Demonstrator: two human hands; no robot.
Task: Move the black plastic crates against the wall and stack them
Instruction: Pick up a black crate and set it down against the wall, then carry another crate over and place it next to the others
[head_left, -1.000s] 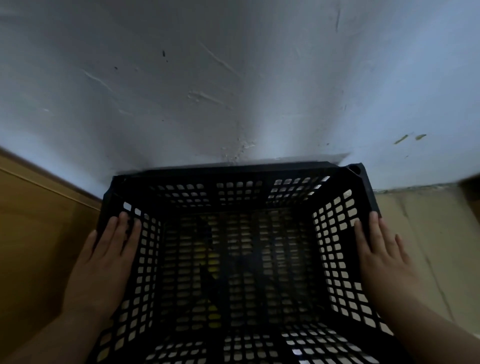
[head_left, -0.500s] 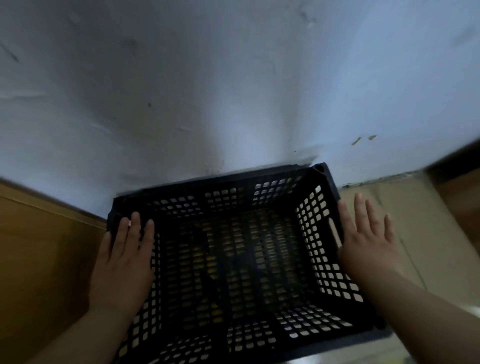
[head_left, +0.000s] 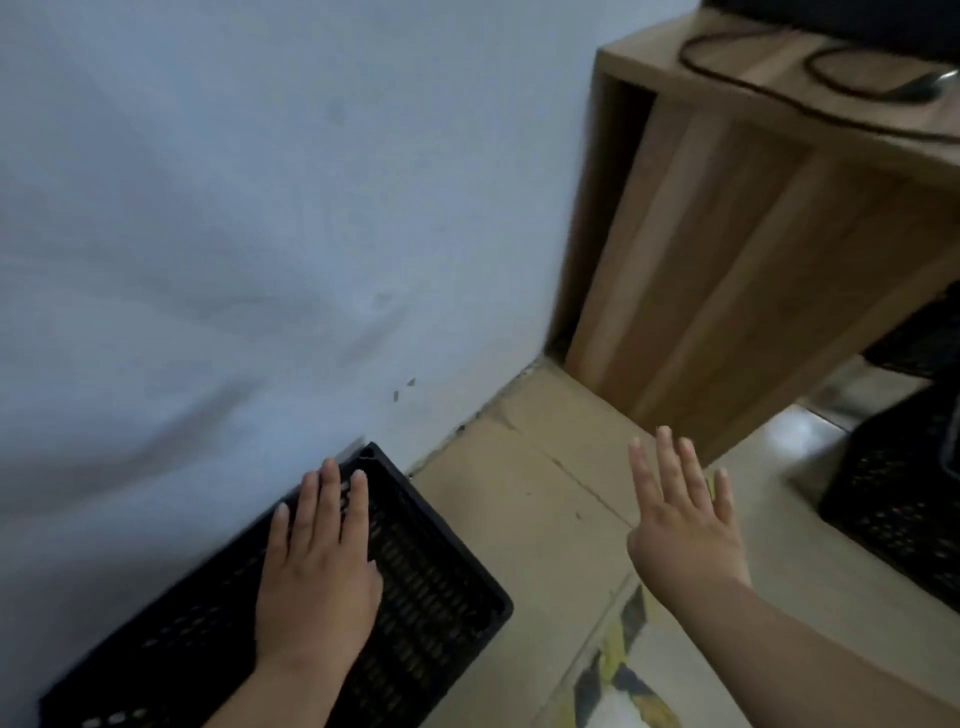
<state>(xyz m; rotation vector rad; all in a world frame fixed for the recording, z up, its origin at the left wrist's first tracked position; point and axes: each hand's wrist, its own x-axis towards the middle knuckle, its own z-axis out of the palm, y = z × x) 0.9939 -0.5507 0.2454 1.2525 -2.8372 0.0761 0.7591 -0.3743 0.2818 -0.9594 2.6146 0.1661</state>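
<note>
Black crate (head_left: 431, 587) against wall (head_left: 234, 234), contents indiscernible.

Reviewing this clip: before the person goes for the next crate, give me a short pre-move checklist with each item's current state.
1. First crate against the wall: ok, its far edge meets the wall base.
2. Right hand free: ok, open and empty, raised over the floor.
3. Left hand free: not ok, it lies flat, palm down, over the first crate.
4. Next crate located: ok, a black crate sits at right near the wooden desk.
5. Path to it clear: ok, bare floor between the two crates.
6. Next crate empty: cannot tell, its inside is dark and partly out of frame.
</note>
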